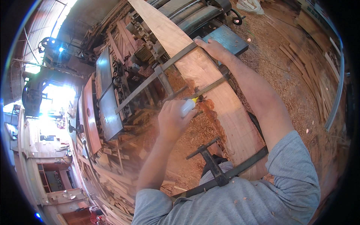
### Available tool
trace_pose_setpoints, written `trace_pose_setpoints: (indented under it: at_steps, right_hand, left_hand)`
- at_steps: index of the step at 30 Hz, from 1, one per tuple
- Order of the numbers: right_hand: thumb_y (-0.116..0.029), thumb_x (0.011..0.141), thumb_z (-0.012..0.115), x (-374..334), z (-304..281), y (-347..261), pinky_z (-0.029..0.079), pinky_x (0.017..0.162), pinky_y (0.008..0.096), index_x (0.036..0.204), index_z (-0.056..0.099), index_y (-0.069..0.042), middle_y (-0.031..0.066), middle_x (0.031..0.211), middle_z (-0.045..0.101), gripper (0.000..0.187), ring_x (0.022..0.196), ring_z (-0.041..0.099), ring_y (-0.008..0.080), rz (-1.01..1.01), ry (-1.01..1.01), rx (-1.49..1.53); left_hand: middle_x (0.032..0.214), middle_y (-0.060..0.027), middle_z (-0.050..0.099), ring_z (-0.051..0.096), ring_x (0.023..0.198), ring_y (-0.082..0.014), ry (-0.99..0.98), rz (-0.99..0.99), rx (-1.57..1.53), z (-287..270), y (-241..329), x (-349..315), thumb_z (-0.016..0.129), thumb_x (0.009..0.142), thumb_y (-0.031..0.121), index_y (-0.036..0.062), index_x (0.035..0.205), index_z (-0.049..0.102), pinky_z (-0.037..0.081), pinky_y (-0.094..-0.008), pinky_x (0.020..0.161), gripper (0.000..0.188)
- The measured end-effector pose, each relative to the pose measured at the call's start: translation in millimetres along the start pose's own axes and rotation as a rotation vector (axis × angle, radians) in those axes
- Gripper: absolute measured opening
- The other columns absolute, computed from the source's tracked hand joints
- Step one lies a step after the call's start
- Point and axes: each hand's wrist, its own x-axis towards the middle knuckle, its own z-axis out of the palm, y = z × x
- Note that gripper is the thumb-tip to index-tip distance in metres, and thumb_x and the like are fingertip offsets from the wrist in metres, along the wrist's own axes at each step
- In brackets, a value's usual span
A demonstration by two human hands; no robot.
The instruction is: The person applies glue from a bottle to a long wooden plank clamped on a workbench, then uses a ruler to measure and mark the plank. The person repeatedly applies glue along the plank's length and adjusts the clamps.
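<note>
A long wooden board point(225, 112) runs from near my body to the far upper left, with a rough, bark-like edge facing left. My left hand point(171, 117) is closed around a small white squeeze bottle point(186, 108) with a yellow tip. That tip points at a dark hollow in the board's rough edge, beside a metal bar. At the board's far right side, my right hand point(213, 49) grips the end of a long bar clamp point(179, 55) lying across the wood; some of its fingers are hidden. Another bar clamp point(240, 168) crosses the near end, close to my shirt.
Beyond the board stands a machine with rollers, a handwheel point(237, 17) and a metal table point(227, 41). Offcuts point(116, 183) are heaped at the left near a long metal machine bed point(108, 97). Shavings cover the floor point(273, 56), and planks point(311, 71) lie at the right.
</note>
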Motion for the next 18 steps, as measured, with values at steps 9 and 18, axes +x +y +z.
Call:
trace_pose_setpoints:
  at_steps: [9,18]
  right_hand:
    - [-0.074,0.086,0.058,-4.2,0.6,-3.8,0.04,0.113,0.0449,0.149,0.029,0.016,0.0343,0.151,0.039,0.113,0.14,0.043,0.0407,0.007,0.014,0.005]
    - [-0.074,0.087,0.057,-6.7,1.9,-4.4,0.04,0.113,0.0455,0.149,0.029,0.016,0.0348,0.151,0.038,0.113,0.14,0.042,0.0408,0.005,0.032,0.003]
  left_hand:
    - [0.088,-0.0141,0.067,0.064,0.078,-0.0311,0.023,0.039,0.016,2.0,-1.6,-1.2,0.087,0.072,0.016,0.0028,0.095,0.065,0.053,-0.0401,0.069,0.035]
    - [0.088,-0.0136,0.067,0.065,0.079,-0.0305,0.024,0.019,0.013,3.0,0.0,-3.3,0.087,0.073,0.016,0.0027,0.096,0.066,0.052,-0.0398,0.069,0.034]
